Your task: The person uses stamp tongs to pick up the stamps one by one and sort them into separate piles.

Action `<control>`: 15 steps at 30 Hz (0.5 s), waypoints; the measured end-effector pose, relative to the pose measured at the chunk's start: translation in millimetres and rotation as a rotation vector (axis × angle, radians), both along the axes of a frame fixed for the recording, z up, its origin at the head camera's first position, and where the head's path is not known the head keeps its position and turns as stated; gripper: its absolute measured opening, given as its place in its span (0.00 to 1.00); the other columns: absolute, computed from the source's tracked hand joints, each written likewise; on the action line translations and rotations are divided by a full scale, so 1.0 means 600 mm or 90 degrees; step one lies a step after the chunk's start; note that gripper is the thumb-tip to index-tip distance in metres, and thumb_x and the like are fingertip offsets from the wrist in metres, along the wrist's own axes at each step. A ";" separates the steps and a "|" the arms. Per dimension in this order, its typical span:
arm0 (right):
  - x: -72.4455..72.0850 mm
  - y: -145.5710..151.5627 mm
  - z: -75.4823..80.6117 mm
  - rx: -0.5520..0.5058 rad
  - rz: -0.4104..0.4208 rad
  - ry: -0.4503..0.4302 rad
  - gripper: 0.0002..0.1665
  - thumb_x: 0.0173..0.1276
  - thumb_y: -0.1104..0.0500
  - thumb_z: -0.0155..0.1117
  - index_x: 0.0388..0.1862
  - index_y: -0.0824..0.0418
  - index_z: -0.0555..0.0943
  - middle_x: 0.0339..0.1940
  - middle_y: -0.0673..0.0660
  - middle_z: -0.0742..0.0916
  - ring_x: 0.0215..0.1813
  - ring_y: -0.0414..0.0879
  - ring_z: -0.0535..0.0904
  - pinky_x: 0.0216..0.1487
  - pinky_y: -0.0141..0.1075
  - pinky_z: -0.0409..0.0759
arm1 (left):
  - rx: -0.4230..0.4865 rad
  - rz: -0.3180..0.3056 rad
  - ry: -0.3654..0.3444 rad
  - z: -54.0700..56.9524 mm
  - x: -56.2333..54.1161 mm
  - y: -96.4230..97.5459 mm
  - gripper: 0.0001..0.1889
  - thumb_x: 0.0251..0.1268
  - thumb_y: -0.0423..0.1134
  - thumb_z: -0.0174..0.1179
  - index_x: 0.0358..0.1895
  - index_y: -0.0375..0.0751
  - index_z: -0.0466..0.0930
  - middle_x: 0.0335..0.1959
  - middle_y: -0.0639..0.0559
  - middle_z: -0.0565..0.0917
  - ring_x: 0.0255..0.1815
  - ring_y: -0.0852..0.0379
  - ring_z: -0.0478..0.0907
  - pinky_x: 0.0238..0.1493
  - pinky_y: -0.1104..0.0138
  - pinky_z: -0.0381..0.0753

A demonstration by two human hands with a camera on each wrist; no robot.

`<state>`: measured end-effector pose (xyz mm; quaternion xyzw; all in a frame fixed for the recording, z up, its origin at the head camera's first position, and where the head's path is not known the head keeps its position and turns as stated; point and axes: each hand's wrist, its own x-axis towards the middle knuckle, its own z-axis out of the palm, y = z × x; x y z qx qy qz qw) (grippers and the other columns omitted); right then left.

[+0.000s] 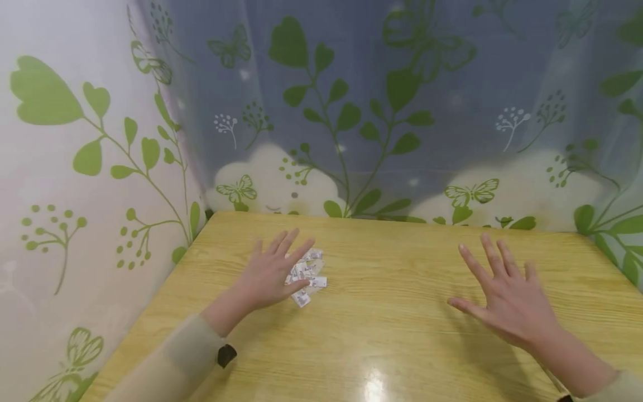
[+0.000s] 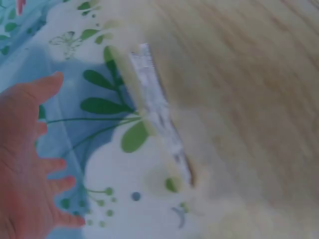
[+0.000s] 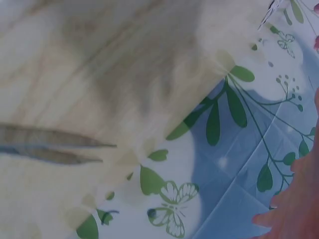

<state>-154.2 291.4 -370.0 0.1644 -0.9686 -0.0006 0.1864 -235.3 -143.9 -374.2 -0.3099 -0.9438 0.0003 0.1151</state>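
Observation:
My left hand (image 1: 268, 273), fingers spread, hovers over the left part of the table, its thumb and index finger overlapping a small heap of white printed slips (image 1: 313, 282). In the left wrist view the heap (image 2: 158, 109) appears as a narrow whitish strip, with the left hand (image 2: 25, 164) to its side, palm empty. My right hand (image 1: 514, 301) is held above the right part of the table, fingers spread and holding nothing. At the edge of the right wrist view the right hand (image 3: 294, 199) shows only in part. Two thin, tapered brownish points (image 3: 55, 144) lie on the table there.
The wooden table (image 1: 392, 312) has a glossy surface with a bright reflection near the front. Behind it hangs a blue and white cloth (image 1: 452, 123) printed with green leaves and butterflies. A similar pale cloth (image 1: 110, 195) borders the left side.

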 end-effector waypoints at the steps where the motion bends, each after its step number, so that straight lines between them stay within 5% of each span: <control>1: 0.002 -0.001 -0.001 -0.004 0.005 -0.002 0.60 0.61 0.28 0.58 0.80 0.45 0.39 0.79 0.59 0.39 0.76 0.66 0.42 0.55 0.75 0.53 | 0.015 -0.018 -0.013 -0.003 -0.004 0.000 0.39 0.67 0.61 0.54 0.77 0.55 0.51 0.76 0.40 0.52 0.73 0.38 0.53 0.62 0.32 0.52; 8: 0.015 0.009 -0.013 -0.026 0.023 -0.018 0.60 0.60 0.30 0.61 0.80 0.45 0.40 0.80 0.57 0.41 0.76 0.65 0.46 0.53 0.73 0.58 | 0.138 -0.136 -0.115 -0.031 -0.046 -0.003 0.26 0.66 0.45 0.62 0.66 0.45 0.72 0.62 0.43 0.74 0.62 0.44 0.71 0.59 0.47 0.70; 15: 0.027 0.041 -0.035 -0.056 0.023 -0.065 0.58 0.62 0.35 0.64 0.80 0.46 0.42 0.80 0.60 0.47 0.70 0.70 0.56 0.53 0.70 0.61 | 0.219 -0.158 -0.258 -0.068 -0.078 -0.001 0.14 0.65 0.36 0.63 0.53 0.40 0.81 0.48 0.49 0.82 0.46 0.51 0.79 0.47 0.59 0.78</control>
